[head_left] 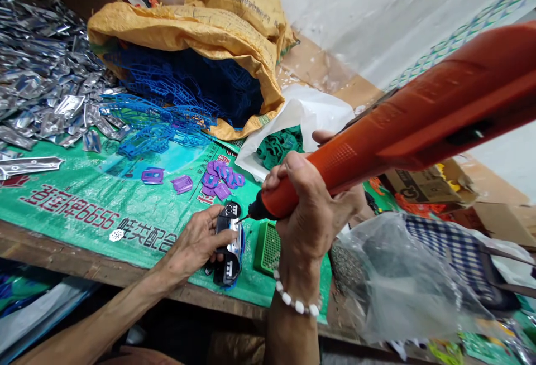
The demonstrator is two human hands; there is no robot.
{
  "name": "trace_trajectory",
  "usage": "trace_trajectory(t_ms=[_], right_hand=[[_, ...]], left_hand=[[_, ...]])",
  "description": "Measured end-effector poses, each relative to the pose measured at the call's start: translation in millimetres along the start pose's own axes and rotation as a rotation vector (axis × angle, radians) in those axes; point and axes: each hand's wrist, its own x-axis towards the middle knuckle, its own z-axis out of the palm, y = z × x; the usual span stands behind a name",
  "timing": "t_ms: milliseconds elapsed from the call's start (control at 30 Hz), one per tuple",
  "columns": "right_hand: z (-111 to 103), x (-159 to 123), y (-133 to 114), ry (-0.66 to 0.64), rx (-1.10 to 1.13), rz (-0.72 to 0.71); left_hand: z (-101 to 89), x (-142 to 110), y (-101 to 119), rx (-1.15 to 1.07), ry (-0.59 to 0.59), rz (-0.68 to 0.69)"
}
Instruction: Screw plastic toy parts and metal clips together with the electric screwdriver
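An orange electric screwdriver (360, 147) with a black nose is gripped in my right hand (310, 209), which wears a white bead bracelet. Its thin bit points down and left, at or just above the toy car part (228, 262); contact is hard to make out. That part is black with silver and blue pieces. My left hand (203, 236) holds it near the table's front edge, thumb across the top and the other fingers partly hidden. Between the part and my right wrist stands a small green basket (268, 248), its contents too small to name.
Purple plates (220, 178) lie scattered beyond my hands. A yellow woven sack (184, 24) spills blue plastic frames (163, 119). Silver pieces (50, 75) are heaped at left. A white bag (322, 111) holds green parts. On the right are a clear plastic bag (402, 281) and cardboard boxes (431, 183).
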Motion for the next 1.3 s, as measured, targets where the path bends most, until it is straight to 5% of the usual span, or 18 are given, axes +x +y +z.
trace_trajectory(t_ms=[200,433,567,733,933,1067,1300], right_hand=[[-3.8,1.0,3.9,-0.170,0.007,-0.012],[2.0,2.3,10.3,-0.196,-0.015,0.016],[-2.6,-0.5,2.3,-0.069,-0.051,-0.070],[-42.6,-1.5,-6.0,0.063,-0.123,-0.186],[-84.9,-11.6,12.6,0.261,-0.378,-0.099],[-87.2,-13.5,22.5,0.333,-0.430,-0.122],[-85.2,-7.4,29.0,0.263,-0.382,-0.091]], left_hand=[[-0.3,0.4,-1.5,0.008,-0.012,0.026],[0.0,0.6,1.7,0.020,0.009,0.027],[-2.6,-0.9,3.4,0.046,0.004,0.018],[-6.7,-3.2,1.7,0.013,0.017,0.012],[-10.5,-4.0,1.9,0.029,0.079,-0.041],[-12.6,-4.6,2.6,0.030,0.092,-0.048],[-14.4,-5.4,0.0,0.018,0.141,-0.072]])
